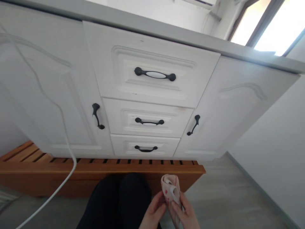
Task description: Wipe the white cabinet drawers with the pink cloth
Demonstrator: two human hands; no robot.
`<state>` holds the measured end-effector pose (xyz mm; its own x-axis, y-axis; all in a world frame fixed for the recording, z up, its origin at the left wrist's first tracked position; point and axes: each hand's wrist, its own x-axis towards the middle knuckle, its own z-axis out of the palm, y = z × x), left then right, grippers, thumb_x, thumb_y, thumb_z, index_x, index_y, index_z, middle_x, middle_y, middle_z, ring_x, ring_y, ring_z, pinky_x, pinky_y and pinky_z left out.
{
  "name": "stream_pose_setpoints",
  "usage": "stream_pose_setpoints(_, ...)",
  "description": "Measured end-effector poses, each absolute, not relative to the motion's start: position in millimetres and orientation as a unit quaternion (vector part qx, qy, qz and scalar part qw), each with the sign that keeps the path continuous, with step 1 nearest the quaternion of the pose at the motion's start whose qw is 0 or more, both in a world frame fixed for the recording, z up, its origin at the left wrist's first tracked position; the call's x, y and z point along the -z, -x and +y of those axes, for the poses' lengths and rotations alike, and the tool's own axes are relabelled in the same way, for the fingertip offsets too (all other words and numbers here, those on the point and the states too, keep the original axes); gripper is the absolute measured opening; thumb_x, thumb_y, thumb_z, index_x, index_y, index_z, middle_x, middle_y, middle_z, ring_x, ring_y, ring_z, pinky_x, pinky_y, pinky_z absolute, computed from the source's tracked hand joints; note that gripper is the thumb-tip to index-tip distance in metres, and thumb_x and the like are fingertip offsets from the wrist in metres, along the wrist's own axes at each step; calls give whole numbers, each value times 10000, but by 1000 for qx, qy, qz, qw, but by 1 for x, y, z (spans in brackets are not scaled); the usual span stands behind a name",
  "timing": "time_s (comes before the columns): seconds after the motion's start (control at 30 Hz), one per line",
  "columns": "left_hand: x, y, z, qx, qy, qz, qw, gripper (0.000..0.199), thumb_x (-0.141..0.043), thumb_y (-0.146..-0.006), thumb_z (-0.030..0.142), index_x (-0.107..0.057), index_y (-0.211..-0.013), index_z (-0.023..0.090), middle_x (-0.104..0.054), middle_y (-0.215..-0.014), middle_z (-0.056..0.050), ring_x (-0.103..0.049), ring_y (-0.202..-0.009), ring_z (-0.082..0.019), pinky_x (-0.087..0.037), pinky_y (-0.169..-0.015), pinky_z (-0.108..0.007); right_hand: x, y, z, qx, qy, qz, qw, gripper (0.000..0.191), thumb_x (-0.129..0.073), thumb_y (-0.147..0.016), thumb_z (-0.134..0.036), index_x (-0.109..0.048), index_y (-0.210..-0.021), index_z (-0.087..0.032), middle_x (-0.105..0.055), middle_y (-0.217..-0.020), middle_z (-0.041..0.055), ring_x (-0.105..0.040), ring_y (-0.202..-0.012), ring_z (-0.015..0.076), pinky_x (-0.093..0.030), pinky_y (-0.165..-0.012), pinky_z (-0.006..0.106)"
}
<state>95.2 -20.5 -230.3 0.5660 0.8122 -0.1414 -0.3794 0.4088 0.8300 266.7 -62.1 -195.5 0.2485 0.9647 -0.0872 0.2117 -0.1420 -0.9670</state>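
Observation:
A pale pink cloth [169, 194] with small red prints and a white lining or edge is bunched up in front of my knees, low in the head view. Its upper end is folded over, with white loops of fabric showing, and a narrower part hangs down between my hands. My left hand [155, 210] grips its left side with thumb and fingers. From the right, my right hand [186, 210] pinches it, the fingertips partly tucked behind the fabric. What kind of cloth article it is cannot be made out.
Ahead stands a white cabinet [152, 89] with drawers and side doors, all with dark handles, resting on a slatted wooden platform [102, 167]. A white cable [62, 122] hangs across the left side. Grey floor [219, 194] and a white wall [269, 140] lie to the right.

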Motion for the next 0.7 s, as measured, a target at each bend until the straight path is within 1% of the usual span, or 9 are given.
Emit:
stream_pose_setpoints(0.1,220,-89,-18,-390,-395,267,788,621,-707,-802,508,-520,-1348,277,-541,-1452,-95,-465,-1374,-281,-279,-1200,-485,193,-266,-67,-417,624,-501,431,491,-616,-830,-540,-689,-1179,-203,-701,-1210,118,-633,-1154,295,-482,-1010,381)
stream_pose_setpoints(0.17,204,-87,-19,-385,-402,244,794,645,-725,-795,483,-501,-1369,290,-529,-1466,-87,-453,-1383,-282,-275,-1199,-476,192,-265,-70,-405,610,-532,426,453,-585,-870,-493,-676,-1221,-221,-697,-1220,115,-640,-1148,279,-492,-1009,380)
stream_pose_setpoints(0.33,174,-94,-19,-378,-431,129,809,733,-753,-775,469,-451,-1423,308,-470,-1514,-78,-385,-1431,-287,-248,-1210,-441,184,-265,-71,-292,602,-637,382,328,-611,-870,-347,-709,-1176,-278,-618,-1324,119,-577,-1246,280,-480,-1040,379)
stream_pose_setpoints(0.37,174,-95,-19,-379,-427,138,809,719,-757,-773,465,-466,-1413,308,-477,-1510,-75,-391,-1427,-285,-259,-1205,-432,181,-264,-70,-280,609,-643,371,317,-611,-870,-340,-714,-1164,-283,-604,-1334,120,-565,-1259,282,-474,-1045,380)
stream_pose_setpoints(0.43,175,-95,-18,-373,-400,192,815,662,-771,-758,463,-538,-1353,290,-560,-1433,-80,-477,-1358,-289,-325,-1167,-423,177,-262,-71,-277,621,-642,355,326,-621,-865,-336,-707,-1177,-294,-610,-1299,117,-577,-1235,277,-475,-1037,376)
stream_pose_setpoints(0.5,175,-92,-17,-377,-348,257,819,606,-795,-729,457,-610,-1268,250,-657,-1298,-92,-563,-1263,-290,-400,-1109,-408,172,-260,-72,-292,609,-644,358,392,-686,-814,-349,-693,-1203,-304,-634,-1232,107,-609,-1170,281,-497,-999,371)
stream_pose_setpoints(0.6,164,-85,-14,-379,-257,300,837,562,-823,-700,425,-653,-1186,198,-726,-1128,-101,-649,-1132,-281,-479,-1021,-381,167,-262,-72,-338,594,-606,408,545,-729,-782,-381,-618,-1312,-316,-635,-1243,103,-606,-1166,291,-483,-1012,389)
stream_pose_setpoints(0.63,159,-83,-14,-377,-231,308,843,541,-825,-699,418,-660,-1161,189,-736,-1091,-102,-673,-1080,-274,-498,-992,-374,166,-262,-72,-357,599,-569,436,613,-712,-803,-404,-547,-1386,-317,-646,-1225,105,-617,-1144,284,-483,-1008,397)
stream_pose_setpoints(0.7,152,-81,-12,-369,-184,319,853,504,-834,-687,416,-675,-1104,181,-750,-1037,-101,-710,-975,-260,-527,-935,-365,168,-261,-70,-404,608,-477,489,789,-683,-833,-457,-336,-1523,-296,-684,-1121,101,-658,-1037,256,-502,-970,411)
